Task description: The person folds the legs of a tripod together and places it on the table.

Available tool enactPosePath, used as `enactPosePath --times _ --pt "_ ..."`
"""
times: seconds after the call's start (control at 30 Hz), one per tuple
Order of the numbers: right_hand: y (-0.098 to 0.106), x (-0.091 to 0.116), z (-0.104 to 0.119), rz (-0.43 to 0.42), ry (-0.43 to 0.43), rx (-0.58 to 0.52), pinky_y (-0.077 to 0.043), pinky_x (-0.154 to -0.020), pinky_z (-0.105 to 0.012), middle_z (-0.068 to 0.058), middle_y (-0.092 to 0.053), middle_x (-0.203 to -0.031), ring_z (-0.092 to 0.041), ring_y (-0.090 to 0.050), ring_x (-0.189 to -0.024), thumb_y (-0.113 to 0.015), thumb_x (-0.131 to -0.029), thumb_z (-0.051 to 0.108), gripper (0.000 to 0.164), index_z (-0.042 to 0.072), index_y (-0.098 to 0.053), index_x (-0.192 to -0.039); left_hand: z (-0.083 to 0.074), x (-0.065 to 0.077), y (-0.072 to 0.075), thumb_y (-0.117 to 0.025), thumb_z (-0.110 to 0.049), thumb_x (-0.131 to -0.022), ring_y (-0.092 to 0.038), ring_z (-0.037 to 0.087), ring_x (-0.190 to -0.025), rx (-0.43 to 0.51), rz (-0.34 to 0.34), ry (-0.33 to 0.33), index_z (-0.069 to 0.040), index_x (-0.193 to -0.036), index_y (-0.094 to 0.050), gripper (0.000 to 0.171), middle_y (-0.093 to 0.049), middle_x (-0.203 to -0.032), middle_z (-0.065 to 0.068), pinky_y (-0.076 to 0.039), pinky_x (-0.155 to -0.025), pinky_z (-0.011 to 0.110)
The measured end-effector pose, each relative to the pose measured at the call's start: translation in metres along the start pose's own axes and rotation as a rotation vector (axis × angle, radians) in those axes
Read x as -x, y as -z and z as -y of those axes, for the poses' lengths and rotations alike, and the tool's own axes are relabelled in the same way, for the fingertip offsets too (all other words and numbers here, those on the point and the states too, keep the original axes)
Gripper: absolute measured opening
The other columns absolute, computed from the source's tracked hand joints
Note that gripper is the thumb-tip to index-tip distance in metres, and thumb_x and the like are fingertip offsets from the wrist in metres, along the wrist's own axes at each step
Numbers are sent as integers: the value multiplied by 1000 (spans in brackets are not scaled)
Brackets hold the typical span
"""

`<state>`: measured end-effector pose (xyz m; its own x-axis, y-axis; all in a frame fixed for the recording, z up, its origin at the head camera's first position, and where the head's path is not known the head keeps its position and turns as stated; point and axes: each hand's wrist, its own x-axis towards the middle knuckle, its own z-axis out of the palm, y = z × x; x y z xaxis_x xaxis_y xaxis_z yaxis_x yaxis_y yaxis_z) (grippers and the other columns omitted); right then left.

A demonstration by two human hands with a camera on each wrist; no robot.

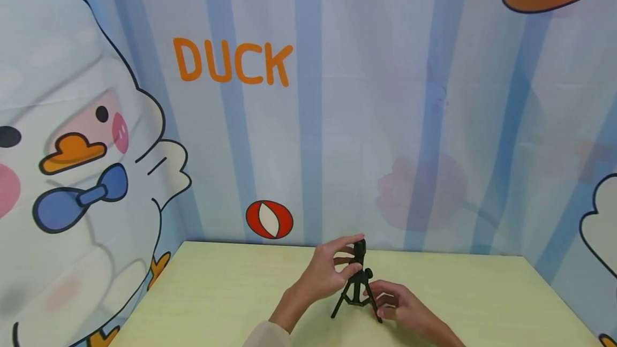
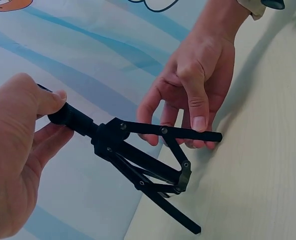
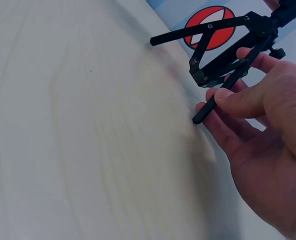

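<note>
A small black mini tripod point(image 1: 357, 289) stands upright in the head view, its legs spread and joined by braces to a centre column. My left hand point(image 1: 325, 272) grips its head at the top between thumb and fingers. Lower down on the right, my right hand point(image 1: 402, 304) pinches one leg near its foot. The left wrist view shows the right thumb on that leg point(image 2: 197, 134) with fingers behind it. A small knob point(image 3: 277, 53) sticks out beside the tripod's collar in the right wrist view.
Under the hands lies a pale wooden table point(image 1: 217, 288). Behind it hangs a blue-and-white striped curtain point(image 1: 356, 122) printed with ducks, the word DUCK and a red-and-white ball point(image 1: 281, 219).
</note>
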<state>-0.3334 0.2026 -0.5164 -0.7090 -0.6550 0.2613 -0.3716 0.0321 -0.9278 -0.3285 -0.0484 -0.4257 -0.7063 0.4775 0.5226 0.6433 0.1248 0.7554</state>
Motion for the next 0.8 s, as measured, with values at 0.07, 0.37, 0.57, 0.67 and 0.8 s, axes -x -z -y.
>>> enactPosePath --times 0.07,0.37,0.57,0.67,0.8 --pt "-2 -1 -2 -12 31 6 -59 -85 -30 -44 -53 -124 -30 -68 -99 -62 -91 -13 42 -18 -53 -132 1 0 0 -70 5 -96 -65 22 -118 -1 3 -2 -19 -151 -55 61 -59 -145 3 -55 -97 26" --pt "-4 -2 -5 -47 11 -31 -59 -84 -31 -46 -50 -126 -31 -69 -101 -63 -92 -10 42 -18 -53 -132 2 -1 1 -69 2 -98 -65 22 -119 -5 9 -1 -20 -152 -55 59 -59 -146 3 -55 -97 25" --pt "-2 -1 -3 -42 -62 -23 -59 -85 -30 -41 -56 -128 -33 -69 -103 -62 -96 -7 36 -15 -58 -130 3 -2 1 -69 2 -98 -65 22 -120 -4 7 3 -21 -151 -55 60 -58 -147 3 -55 -97 25" --pt "-1 -1 -4 -28 -59 7 -58 -86 -29 -37 -60 -127 -31 -70 -103 -62 -96 -6 36 -14 -59 -131 4 -3 1 -69 3 -98 -65 22 -119 2 7 4 -21 -151 -55 60 -59 -147 4 -55 -97 25" --pt "-1 -2 -5 -7 -39 35 -57 -87 -28 -32 -65 -125 -29 -71 -102 -61 -96 -7 37 -14 -59 -132 4 -2 2 -69 4 -98 -65 22 -119 12 8 13 -21 -151 -56 60 -59 -146 3 -55 -97 26"
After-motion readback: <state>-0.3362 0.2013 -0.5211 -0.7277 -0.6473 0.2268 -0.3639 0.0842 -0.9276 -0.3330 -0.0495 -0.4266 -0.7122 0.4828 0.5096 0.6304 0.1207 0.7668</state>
